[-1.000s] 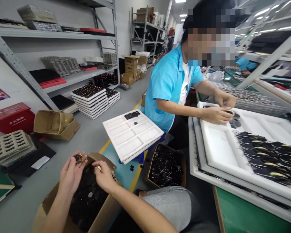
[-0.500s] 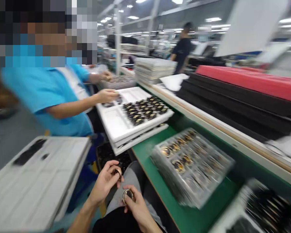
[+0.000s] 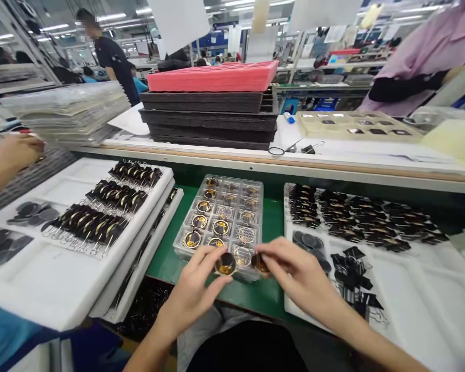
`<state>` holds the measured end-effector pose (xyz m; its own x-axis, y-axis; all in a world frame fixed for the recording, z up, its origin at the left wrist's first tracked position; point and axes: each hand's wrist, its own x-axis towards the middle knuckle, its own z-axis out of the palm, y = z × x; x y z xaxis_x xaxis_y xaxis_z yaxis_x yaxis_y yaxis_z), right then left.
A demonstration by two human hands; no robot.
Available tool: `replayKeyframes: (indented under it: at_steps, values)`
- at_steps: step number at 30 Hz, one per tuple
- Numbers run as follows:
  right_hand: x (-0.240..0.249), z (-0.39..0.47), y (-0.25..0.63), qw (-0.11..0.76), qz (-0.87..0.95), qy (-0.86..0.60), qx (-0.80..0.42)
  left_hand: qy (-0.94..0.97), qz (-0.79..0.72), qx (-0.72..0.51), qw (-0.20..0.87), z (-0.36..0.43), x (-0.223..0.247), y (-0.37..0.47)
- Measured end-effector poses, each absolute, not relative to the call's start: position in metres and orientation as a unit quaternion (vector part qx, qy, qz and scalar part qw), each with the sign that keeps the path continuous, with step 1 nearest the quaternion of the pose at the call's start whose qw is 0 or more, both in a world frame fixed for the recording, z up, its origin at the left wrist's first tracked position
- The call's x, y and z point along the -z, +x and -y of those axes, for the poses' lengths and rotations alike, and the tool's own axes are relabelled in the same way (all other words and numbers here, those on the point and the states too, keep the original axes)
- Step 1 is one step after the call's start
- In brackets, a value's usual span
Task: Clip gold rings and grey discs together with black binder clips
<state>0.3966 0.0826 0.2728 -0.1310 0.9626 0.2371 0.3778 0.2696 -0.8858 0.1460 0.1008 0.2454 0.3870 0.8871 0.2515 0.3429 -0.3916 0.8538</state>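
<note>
My left hand pinches a round gold-rimmed watch case with a dark face and gold pattern, between thumb and fingers. A second dark round watch case, seen partly from the side, is gripped in my right hand. Both hands are over the near edge of a stack of clear plastic compartment trays. Round gold-rimmed pieces sit in the left column and in part of the middle one. The other pockets look clear or hold transparent rings; reflections make it hard to tell.
White foam trays at left and another foam tray at right carry rows of black binder clips and dark discs. Behind, a ledge bears stacked black foam under red foam. A co-worker's hand is at far left.
The view has swung right, from the co-worker to the green bench. My hands have gone from above my lap to the clear trays, both still holding round pieces.
</note>
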Motion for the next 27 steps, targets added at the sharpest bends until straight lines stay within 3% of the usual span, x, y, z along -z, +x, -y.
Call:
replayKeyframes:
  at_steps: [4, 8, 16, 20, 22, 24, 27]
  values:
    - [-0.270, -0.139, 0.398, 0.354, 0.719, -0.542, -0.252, 0.887, -0.370, -0.195, 0.194, -0.125, -0.262, 0.179]
    - [-0.251, -0.165, 0.399, 0.257, 0.789, -0.531, -0.173, 0.896, -0.405, -0.175, 0.057, -0.124, -0.255, 0.185]
    - [-0.255, -0.170, 0.418, 0.189, 0.866, -0.451, -0.104, 0.895, -0.374, -0.245, -0.002, -0.100, -0.217, 0.190]
    - [-0.263, -0.152, 0.420, 0.118, 0.905, -0.400, -0.080, 0.890, -0.381, -0.249, -0.014, -0.089, -0.227, 0.186]
    - [-0.262, -0.132, 0.415, 0.140, 0.902, -0.408, -0.023, 0.896, -0.369, -0.244, -0.030, -0.078, -0.251, 0.165]
    - [-0.252, -0.109, 0.404, 0.217, 0.882, -0.417, 0.035, 0.896, -0.363, -0.249, -0.058, -0.064, -0.283, 0.130]
    - [-0.213, -0.081, 0.373, 0.328, 0.900, -0.281, -0.052, 0.865, -0.412, -0.264, -0.112, -0.054, -0.327, 0.066]
